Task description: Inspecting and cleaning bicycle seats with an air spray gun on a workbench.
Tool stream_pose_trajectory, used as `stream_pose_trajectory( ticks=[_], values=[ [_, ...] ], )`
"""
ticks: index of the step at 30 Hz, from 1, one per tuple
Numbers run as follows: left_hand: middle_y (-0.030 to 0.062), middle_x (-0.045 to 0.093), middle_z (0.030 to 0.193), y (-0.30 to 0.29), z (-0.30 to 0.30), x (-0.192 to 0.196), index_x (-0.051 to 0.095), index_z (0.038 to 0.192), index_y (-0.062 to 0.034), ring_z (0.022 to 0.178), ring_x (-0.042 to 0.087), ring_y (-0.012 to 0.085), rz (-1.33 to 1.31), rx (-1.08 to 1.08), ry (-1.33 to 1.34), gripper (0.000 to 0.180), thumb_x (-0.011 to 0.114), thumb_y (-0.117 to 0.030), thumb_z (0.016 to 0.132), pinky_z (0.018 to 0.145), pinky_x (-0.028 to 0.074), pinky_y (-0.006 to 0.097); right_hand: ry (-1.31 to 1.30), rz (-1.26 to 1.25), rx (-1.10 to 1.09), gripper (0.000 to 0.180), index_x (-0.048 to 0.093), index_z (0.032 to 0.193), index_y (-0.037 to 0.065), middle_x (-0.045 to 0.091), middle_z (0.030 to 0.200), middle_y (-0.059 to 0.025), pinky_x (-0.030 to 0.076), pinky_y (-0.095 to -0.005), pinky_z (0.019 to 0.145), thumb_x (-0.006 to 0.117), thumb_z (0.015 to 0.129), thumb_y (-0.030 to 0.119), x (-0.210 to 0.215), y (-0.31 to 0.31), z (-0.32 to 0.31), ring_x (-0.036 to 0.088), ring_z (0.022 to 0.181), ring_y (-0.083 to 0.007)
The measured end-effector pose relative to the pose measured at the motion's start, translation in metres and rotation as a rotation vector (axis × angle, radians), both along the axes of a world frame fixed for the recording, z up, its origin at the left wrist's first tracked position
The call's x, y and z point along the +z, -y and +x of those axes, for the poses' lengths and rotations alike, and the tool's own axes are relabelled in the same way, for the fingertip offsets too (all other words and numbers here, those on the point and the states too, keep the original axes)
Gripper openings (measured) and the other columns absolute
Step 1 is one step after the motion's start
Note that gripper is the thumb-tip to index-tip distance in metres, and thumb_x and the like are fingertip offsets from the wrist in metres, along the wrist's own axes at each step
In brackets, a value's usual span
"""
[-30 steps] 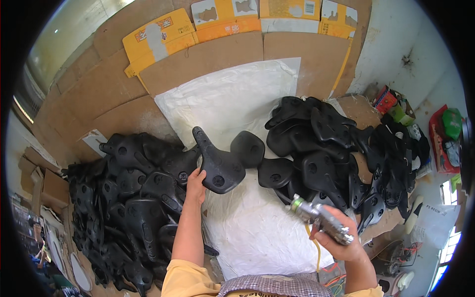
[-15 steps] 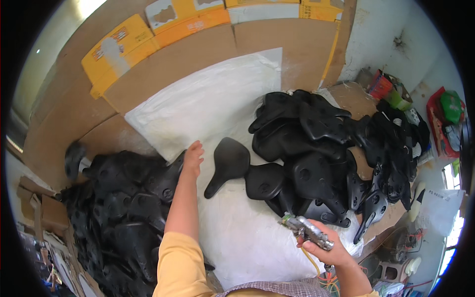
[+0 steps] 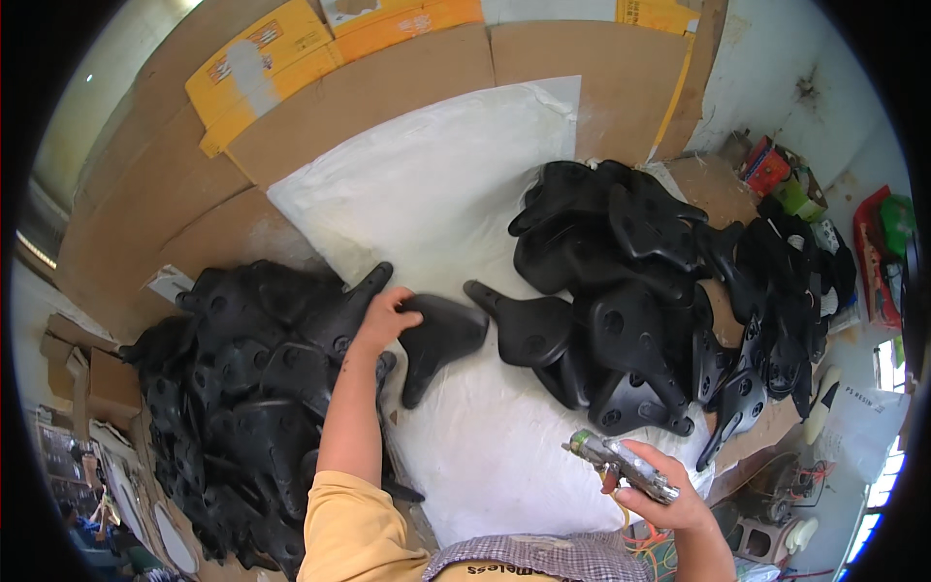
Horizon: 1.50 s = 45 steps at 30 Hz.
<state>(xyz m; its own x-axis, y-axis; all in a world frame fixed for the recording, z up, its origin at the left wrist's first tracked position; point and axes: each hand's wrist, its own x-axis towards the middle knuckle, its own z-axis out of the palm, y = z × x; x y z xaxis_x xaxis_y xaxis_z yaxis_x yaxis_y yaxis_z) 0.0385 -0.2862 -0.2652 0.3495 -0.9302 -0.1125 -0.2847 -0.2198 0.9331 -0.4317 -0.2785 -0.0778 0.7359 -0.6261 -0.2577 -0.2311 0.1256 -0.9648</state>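
A black bicycle saddle [image 3: 441, 335] lies on the white sheet [image 3: 456, 466], its narrow nose toward me. My left hand [image 3: 393, 318] has its thumb on top of this saddle's left edge, with the fingers bent around that edge and partly hidden. In my right hand [image 3: 669, 490] is a small metal spray gun [image 3: 628, 466] with a greenish front end, pointing left over the sheet. A thin yellow hose hangs below it. Another saddle [image 3: 533, 330] rests just right of the held one, at the edge of the right pile.
Piles of black saddles stand on the left [image 3: 242, 407] and right [image 3: 630, 320]. Brown cardboard [image 3: 398, 87] with yellow box panels [image 3: 257, 73] rises behind the sheet. At far right are a red tray [image 3: 878, 257], a plastic bag [image 3: 858, 427] and orange hoses.
My left hand has come down onto the middle saddle's edge, and that saddle has turned. The saddle at the far left end of the left pile has gone from its earlier place.
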Motion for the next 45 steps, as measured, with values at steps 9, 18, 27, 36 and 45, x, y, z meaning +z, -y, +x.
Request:
stream_pose_trajectory(
  ticks=[9,18,27,36,45],
  values=[
    [0.0015,0.062,0.081,-0.046,0.002,0.058,0.062,0.093,-0.0008,0.070,0.057,0.0111,-0.231,0.479,-0.358,0.021,0.064,0.004,0.073,0.066,0.046,0.025,0.051,-0.204,0.031,0.050,0.049,0.124,0.001,0.064,0.081,-0.0093,0.048,-0.0263,0.066,0.068,0.077,0.002,0.031,-0.039,-0.017,0.062,0.073,-0.0143],
    [0.0051,0.062,0.092,-0.078,-0.006,0.059,0.060,0.097,0.0005,0.082,0.059,0.0146,-0.221,0.707,-0.284,0.022,0.063,0.003,0.076,0.074,0.047,0.031,0.004,-0.230,0.060,0.052,0.049,0.124,0.001,0.065,0.081,-0.0087,0.048,-0.0271,0.066,0.069,0.076,0.003,0.033,-0.055,-0.035,0.061,0.072,-0.0131],
    [0.0109,0.061,0.085,-0.099,0.034,0.111,0.057,0.088,-0.0049,0.082,0.060,0.0254,-0.718,0.760,-0.910,0.025,0.057,-0.030,0.090,0.077,0.050,0.037,0.015,-0.030,-0.044,0.051,0.046,0.126,-0.001,0.064,0.091,-0.0080,0.048,-0.0271,0.075,0.067,0.081,0.010,-0.002,-0.030,-0.004,0.060,0.082,-0.0129],
    [0.0155,0.052,0.106,-0.045,0.012,-0.068,0.042,0.107,0.0037,0.084,0.058,0.0292,-0.611,1.453,-1.706,0.031,0.052,-0.022,0.091,0.070,0.054,0.039,-0.059,0.025,0.086,0.051,0.048,0.126,0.002,0.064,0.088,-0.0071,0.047,-0.0258,0.075,0.069,0.081,0.014,-0.030,-0.019,0.026,0.059,0.081,-0.0117],
    [0.0083,0.058,0.065,-0.036,-0.009,0.042,0.042,0.085,-0.0064,0.054,0.057,0.0170,-0.453,1.192,-0.476,0.020,0.055,-0.019,0.090,0.047,0.047,0.028,-0.092,-0.088,0.068,0.051,0.049,0.125,0.003,0.064,0.094,-0.0106,0.047,-0.0284,0.078,0.070,0.081,0.021,-0.037,-0.009,0.028,0.061,0.085,-0.0164]
  ],
)
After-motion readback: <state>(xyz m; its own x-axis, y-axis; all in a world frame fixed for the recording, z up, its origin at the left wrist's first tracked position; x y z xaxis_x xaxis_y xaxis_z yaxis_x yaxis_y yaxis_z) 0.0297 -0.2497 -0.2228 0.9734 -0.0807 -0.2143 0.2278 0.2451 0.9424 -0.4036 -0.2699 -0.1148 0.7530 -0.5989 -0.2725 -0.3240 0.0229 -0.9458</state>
